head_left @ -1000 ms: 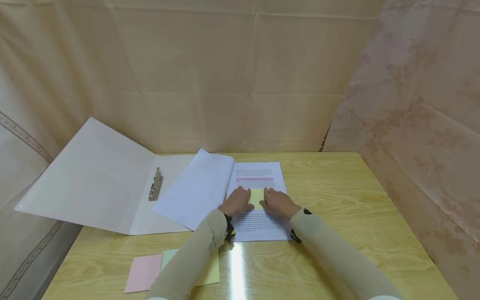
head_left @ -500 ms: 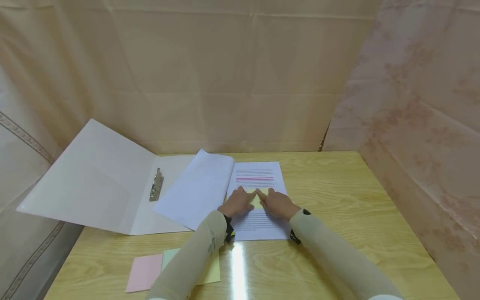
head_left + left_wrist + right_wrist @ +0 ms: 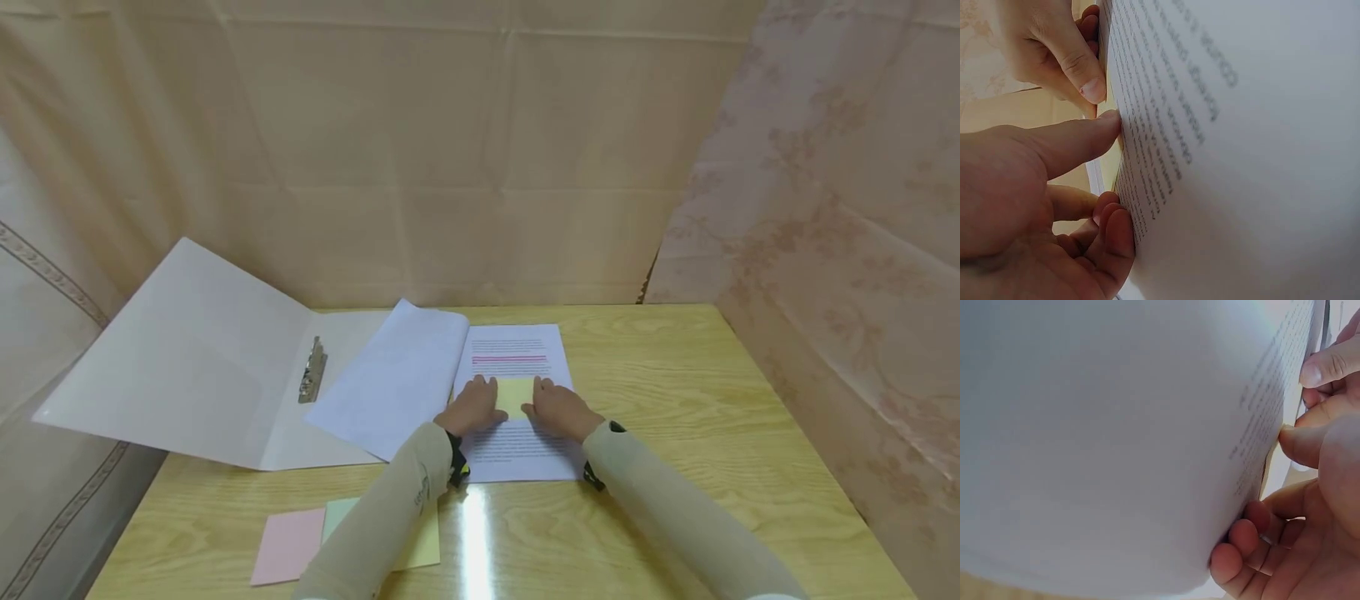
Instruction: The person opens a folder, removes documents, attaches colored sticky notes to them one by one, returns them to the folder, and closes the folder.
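A yellow sticky note (image 3: 514, 397) lies on a printed page (image 3: 517, 450), below a pink marked line of text. My left hand (image 3: 473, 406) is at the note's left side, thumb and index fingertips touching it, the other fingers loosely bent against the page. At the right side my right hand (image 3: 559, 409) presses the note in the same way. In the left wrist view, the left thumb (image 3: 1085, 140) rests at the note's lower edge. The right wrist view has the right thumb (image 3: 1304, 445) there too, with the bent fingers (image 3: 1244, 537) on the paper.
An open white folder (image 3: 172, 358) with a metal clip (image 3: 312, 371) stands to the left, a turned-back sheet (image 3: 397, 375) overlapping it. Pink (image 3: 287, 546), green and yellow (image 3: 422, 542) sticky note pads lie in front, partly under the left sleeve. A curtain (image 3: 480, 167) hangs behind the table.
Half a second ago the index fingertips met at the middle of the note's upper edge. Since then they have slid apart to its two sides, uncovering the yellow note.
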`<state>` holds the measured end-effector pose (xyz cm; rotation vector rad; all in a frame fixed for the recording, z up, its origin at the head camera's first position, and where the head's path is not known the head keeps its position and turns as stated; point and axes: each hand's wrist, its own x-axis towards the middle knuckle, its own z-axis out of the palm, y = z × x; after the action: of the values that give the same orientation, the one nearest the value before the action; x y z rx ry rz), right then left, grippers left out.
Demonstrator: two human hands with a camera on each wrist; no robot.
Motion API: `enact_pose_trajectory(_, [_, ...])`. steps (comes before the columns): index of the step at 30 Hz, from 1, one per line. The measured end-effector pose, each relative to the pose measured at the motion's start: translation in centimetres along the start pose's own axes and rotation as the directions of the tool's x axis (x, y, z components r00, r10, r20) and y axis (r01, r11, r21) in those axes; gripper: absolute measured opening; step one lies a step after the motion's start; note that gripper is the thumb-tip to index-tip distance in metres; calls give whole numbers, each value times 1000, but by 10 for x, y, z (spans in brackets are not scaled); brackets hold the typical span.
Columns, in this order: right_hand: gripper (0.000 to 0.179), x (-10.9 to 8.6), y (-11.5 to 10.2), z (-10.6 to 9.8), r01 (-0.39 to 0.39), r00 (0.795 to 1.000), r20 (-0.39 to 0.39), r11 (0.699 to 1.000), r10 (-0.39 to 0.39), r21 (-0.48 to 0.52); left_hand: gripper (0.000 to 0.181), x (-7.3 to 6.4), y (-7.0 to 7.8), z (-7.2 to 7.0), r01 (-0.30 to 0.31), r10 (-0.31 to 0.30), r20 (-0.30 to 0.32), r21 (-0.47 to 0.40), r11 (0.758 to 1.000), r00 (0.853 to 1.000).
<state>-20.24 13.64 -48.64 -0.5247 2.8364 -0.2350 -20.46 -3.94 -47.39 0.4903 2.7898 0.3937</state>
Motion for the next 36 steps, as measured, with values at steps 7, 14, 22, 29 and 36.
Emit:
enact_pose_trajectory(7, [57, -2, 0, 1, 28, 999, -22, 1000, -28, 7, 69, 1, -1, 3, -32, 32, -14, 18, 999, 999])
enact_pose_trajectory(14, [61, -1, 1, 0, 6, 1000, 2, 1000, -6, 5, 65, 1, -2, 3, -95, 95, -6, 58, 994, 995])
enact_pose_trajectory(22, [49, -3, 17, 2, 27, 998, -51, 994, -22, 108, 30, -5, -12, 0, -130, 123, -55, -154, 979, 991])
enact_pose_trajectory(29, [30, -18, 38, -1, 35, 992, -125, 989, -17, 145, 39, -26, -24, -6, -43, 10, -92, -365, 930, 996])
enact_pose_trajectory(36, [57, -35, 43, -4, 7, 997, -78, 975, 11, 223, 34, -51, -39, -29, 32, -116, -183, -407, 913, 976])
